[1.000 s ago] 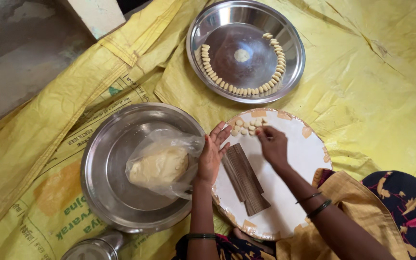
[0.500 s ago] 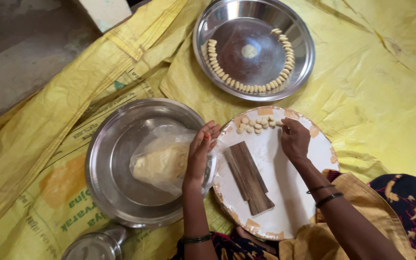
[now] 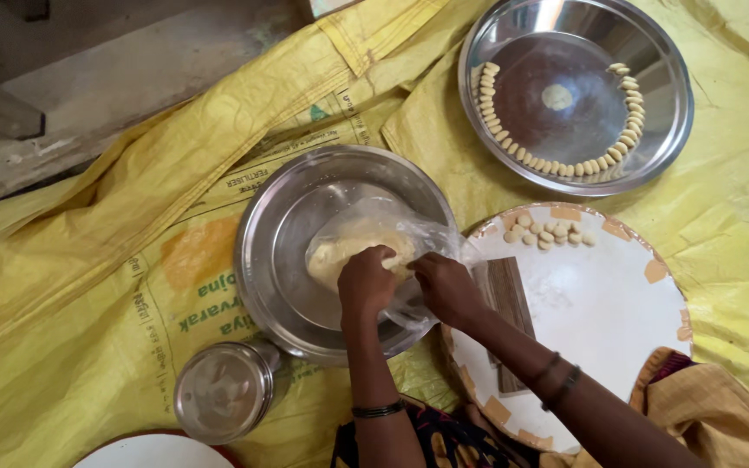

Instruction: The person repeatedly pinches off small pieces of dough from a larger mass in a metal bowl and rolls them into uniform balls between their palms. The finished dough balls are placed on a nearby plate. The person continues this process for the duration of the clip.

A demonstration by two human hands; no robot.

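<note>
**Both hands at a bag of dough in a steel bowl**

The left hand (image 3: 366,282) is curled, fingers pressed into the pale dough (image 3: 340,253) inside a clear plastic bag (image 3: 409,238). The right hand (image 3: 446,286) pinches the bag's edge just beside it. Bag and dough lie in a steel bowl (image 3: 270,251) on a yellow sack (image 3: 132,199). To the right, touching the bowl's rim, a round white board (image 3: 600,303) carries a ridged wooden block (image 3: 506,290) and a cluster of small dough pieces (image 3: 548,232). Above, a steel plate (image 3: 669,113) holds shaped pieces (image 3: 556,165) along its rim. A lidded steel tin (image 3: 223,390) stands near the bowl.
</note>
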